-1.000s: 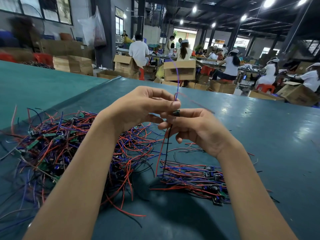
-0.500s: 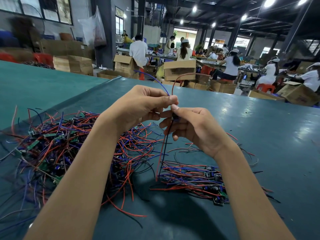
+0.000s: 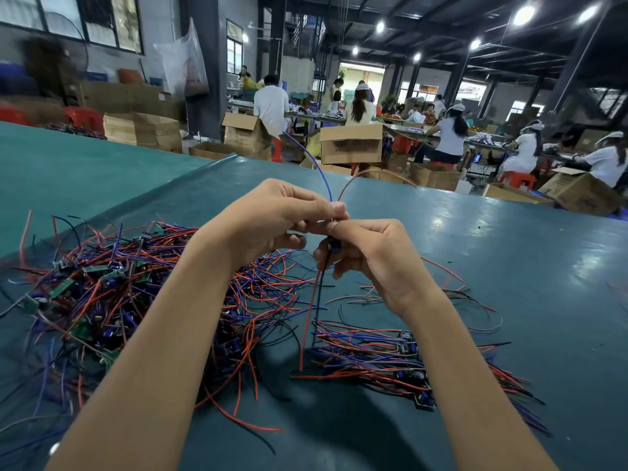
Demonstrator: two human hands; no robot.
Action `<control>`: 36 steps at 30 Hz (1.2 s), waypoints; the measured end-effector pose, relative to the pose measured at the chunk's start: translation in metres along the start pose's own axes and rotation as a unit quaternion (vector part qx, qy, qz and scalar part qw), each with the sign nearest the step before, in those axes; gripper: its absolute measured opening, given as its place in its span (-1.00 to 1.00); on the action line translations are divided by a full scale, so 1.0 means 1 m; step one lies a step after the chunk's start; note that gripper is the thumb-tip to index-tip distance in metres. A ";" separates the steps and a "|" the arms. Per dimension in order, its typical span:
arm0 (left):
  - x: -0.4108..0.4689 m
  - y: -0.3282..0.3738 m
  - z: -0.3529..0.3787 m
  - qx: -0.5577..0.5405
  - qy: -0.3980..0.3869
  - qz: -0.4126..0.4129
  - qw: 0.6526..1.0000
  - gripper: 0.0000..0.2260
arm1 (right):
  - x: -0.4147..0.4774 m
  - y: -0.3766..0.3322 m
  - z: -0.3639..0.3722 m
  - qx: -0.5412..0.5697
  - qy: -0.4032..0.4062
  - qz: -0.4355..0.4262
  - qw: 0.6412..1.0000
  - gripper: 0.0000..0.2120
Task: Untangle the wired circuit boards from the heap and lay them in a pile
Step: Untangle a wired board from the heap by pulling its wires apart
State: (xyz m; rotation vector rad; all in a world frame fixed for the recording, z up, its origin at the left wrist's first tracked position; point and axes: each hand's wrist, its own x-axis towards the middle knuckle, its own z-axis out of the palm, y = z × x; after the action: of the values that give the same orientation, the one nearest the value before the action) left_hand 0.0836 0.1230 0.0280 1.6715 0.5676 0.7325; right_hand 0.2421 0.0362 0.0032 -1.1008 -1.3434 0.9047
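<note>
A tangled heap [image 3: 112, 294] of red, blue and black wires with small green circuit boards lies on the left of the teal table [image 3: 509, 266]. A smaller, tidier pile [image 3: 384, 362] of wired boards lies in front of my right arm. My left hand [image 3: 272, 219] pinches a blue wire [image 3: 316, 164] and a red wire [image 3: 367, 178] that stick up from its fingertips. My right hand [image 3: 370, 253] grips a small dark board [image 3: 331, 244], mostly hidden by its fingers; red and black wires [image 3: 311, 311] hang from it down to the table. The two hands touch above the table.
Loose red and black wire ends [image 3: 452, 294] lie right of my right hand. Beyond the table's far edge stand open cardboard boxes [image 3: 350, 147] and red stools, with several seated people working at benches [image 3: 272, 107]. A second green table [image 3: 68, 158] adjoins on the left.
The blue and red wires above my left hand have swung and spread apart, the blue one now leaning left. Both hands stayed together, shifting their grip slightly on the board.
</note>
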 end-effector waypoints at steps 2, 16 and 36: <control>0.000 -0.001 0.001 0.003 -0.006 0.000 1.000 -0.72 | 0.000 0.001 0.000 0.004 0.000 0.006 1.000 -0.75; 0.007 -0.007 -0.001 -0.110 0.122 -0.029 0.986 -0.83 | -0.007 0.002 0.020 -0.094 0.055 -0.102 0.989 -0.75; 0.020 -0.015 -0.008 -0.487 0.177 -0.094 0.850 -0.90 | -0.013 -0.007 0.019 -0.163 -0.042 -0.051 0.984 -0.75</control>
State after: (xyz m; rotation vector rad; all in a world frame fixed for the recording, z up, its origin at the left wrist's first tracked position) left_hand 0.0922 0.1459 0.0175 0.5274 0.4749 0.9696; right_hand 0.2220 0.0234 0.0050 -1.2391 -1.6444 0.6763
